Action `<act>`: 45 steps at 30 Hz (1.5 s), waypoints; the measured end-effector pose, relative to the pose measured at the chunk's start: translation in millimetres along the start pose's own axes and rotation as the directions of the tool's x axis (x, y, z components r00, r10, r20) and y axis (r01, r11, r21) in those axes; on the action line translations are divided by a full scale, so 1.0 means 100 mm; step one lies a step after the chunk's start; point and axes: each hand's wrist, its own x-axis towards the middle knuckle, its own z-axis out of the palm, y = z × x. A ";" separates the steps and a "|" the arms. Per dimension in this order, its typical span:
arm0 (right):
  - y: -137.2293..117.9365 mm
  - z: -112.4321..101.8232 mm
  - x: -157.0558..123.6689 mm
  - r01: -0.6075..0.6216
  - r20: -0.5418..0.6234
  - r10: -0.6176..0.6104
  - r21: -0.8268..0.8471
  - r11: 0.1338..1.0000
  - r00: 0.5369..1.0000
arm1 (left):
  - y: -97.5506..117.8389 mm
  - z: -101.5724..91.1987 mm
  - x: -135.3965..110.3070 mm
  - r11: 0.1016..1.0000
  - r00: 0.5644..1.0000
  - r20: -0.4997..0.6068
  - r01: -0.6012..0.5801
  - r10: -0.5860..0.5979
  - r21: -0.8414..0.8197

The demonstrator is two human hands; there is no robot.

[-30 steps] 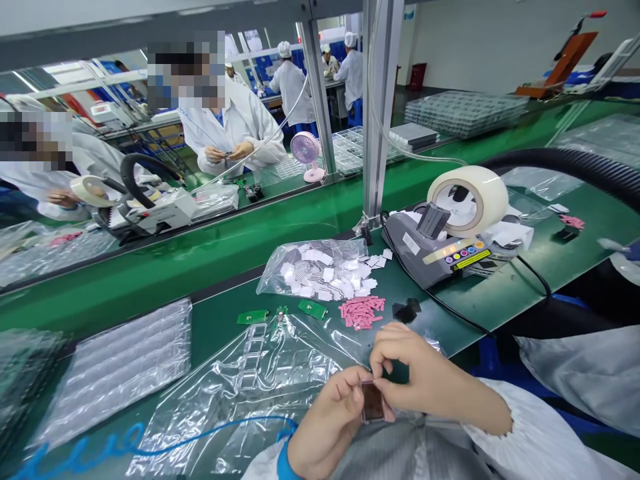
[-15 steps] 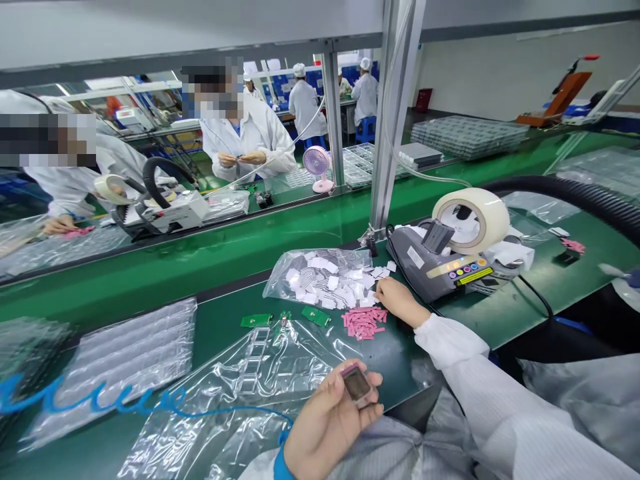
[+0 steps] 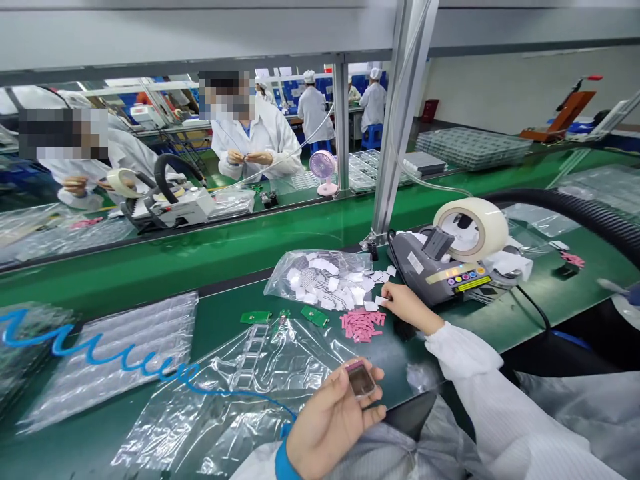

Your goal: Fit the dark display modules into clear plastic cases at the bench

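My left hand holds a small square part with a dark window, a clear frame and a pink strip along its top edge. My right hand pinches a small white square piece just above the green table. Beside that hand, more white pieces spill out of a clear plastic bag. A pile of pink strips lies in front of the bag. Green circuit boards rest to the left of the pile.
A grey tape dispenser with a large tape roll stands right of the bag. Clear plastic sheeting and a moulded tray cover the left side. A coiled blue cord runs to my left wrist. Co-workers sit beyond a metal post.
My right hand has drawn back slightly from the white pieces, with one now showing at its fingertips. My left hand still holds the square part. A co-worker's hand at far left has lifted.
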 end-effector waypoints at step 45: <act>0.26 0.18 -1.57 -0.016 -0.378 0.153 0.341 0.940 0.913 | -0.11 0.18 0.14 0.998 0.962 0.274 0.010 0.009 -0.068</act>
